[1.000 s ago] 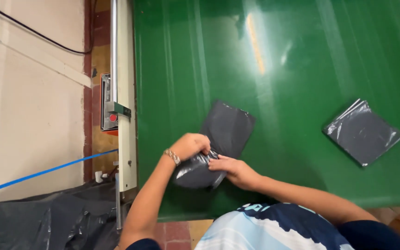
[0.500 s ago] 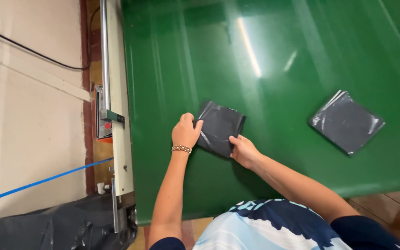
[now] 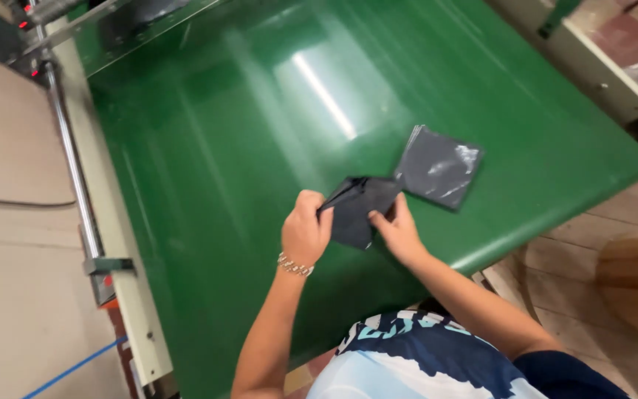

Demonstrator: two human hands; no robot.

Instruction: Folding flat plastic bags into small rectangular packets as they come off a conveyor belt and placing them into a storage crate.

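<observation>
Two hands hold one dark grey folded plastic bag [image 3: 358, 209] just above the glossy green belt surface [image 3: 208, 170]. The left hand [image 3: 306, 233] pinches its near-left edge with fingers closed; the right hand [image 3: 399, 233] clamps its right edge. It looks thin, limp, slippery and light, best gripped at the edges. A stack of similar grey bags [image 3: 438, 166] lies just beyond the right fingers.

Change since half a second ago | we have carried the folded black bag [image 3: 356, 209] rightward, both hands gripping | it now touches the black stack [image 3: 437, 166].
</observation>
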